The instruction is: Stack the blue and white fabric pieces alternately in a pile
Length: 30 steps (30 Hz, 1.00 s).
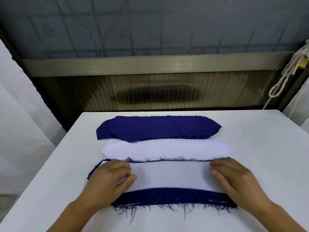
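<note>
A white fabric piece (pixel 168 174) lies atop the pile (pixel 173 197) at lower centre of the frame, frayed blue edges showing beneath it. The left hand (pixel 107 178) and right hand (pixel 234 176) rest on its two ends, fingers loosely bent and pressing, gripping nothing. This looks like squaring up the layer. Next, by the alternation, comes a blue piece from the blue stack (pixel 157 128) at upper centre, beyond the white stack (pixel 165 149), on the white table (pixel 260 148).

A white table (pixel 50 173) is carrying three lots of fabric: a blue stack (pixel 158 128) lying at the far side, a white stack (pixel 165 149) just before it, and the mixed pile (pixel 168 196) sitting nearest.
</note>
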Each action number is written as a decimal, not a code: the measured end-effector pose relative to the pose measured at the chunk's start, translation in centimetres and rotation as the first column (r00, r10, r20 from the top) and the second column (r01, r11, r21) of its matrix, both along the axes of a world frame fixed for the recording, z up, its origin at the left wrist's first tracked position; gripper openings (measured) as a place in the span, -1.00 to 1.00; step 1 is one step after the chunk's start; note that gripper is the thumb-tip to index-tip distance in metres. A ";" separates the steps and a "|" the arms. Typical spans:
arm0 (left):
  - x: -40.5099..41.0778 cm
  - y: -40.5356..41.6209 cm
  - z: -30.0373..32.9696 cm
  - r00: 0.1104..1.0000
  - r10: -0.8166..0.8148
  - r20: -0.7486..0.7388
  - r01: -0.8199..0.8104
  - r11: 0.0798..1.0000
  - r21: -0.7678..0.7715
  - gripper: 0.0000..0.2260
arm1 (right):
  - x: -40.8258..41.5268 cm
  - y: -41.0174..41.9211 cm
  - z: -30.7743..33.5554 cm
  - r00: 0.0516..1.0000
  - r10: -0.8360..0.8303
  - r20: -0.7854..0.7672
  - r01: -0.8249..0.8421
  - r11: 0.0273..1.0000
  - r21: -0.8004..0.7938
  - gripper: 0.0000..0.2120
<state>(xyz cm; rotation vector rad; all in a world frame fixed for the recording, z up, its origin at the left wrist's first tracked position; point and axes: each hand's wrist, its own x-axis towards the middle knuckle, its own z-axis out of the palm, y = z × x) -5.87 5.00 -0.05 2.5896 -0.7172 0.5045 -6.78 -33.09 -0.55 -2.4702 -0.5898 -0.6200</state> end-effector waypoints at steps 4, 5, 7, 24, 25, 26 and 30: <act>2.5 -4.8 0.8 1.000 -0.016 -0.002 0.016 0.998 0.065 -0.68 | 2.5 5.0 1.0 0.992 0.027 -0.123 -0.029 1.000 -0.008 -0.88; 3.2 -6.0 0.7 1.000 -0.002 -0.012 0.003 0.997 0.073 -0.70 | 3.1 6.3 1.0 0.988 0.005 -0.151 -0.009 1.000 -0.026 -0.90; 4.5 -7.6 0.3 0.998 0.049 -0.045 -0.045 0.996 0.075 -0.74 | 4.3 8.0 0.9 0.977 -0.044 -0.206 0.024 0.995 -0.099 -0.89; 4.6 -1.9 -1.1 0.959 0.279 -0.054 -0.270 0.954 0.133 -0.80 | 3.6 0.6 -0.7 0.899 -0.379 -0.218 0.317 0.908 -0.273 -0.93; 5.0 -1.8 -0.8 0.957 0.285 -0.046 -0.275 0.949 0.152 -0.75 | 4.0 0.3 -0.6 0.887 -0.401 -0.229 0.325 0.894 -0.309 -0.91; 5.4 -1.9 -0.5 0.954 0.296 -0.044 -0.286 0.944 0.163 -0.72 | 4.5 0.2 -0.5 0.875 -0.418 -0.245 0.326 0.882 -0.340 -0.87; 7.8 -3.6 0.4 0.956 0.291 -0.035 -0.285 0.949 0.133 -0.70 | 7.6 1.0 0.3 0.866 -0.413 -0.281 0.317 0.889 -0.331 -0.81</act>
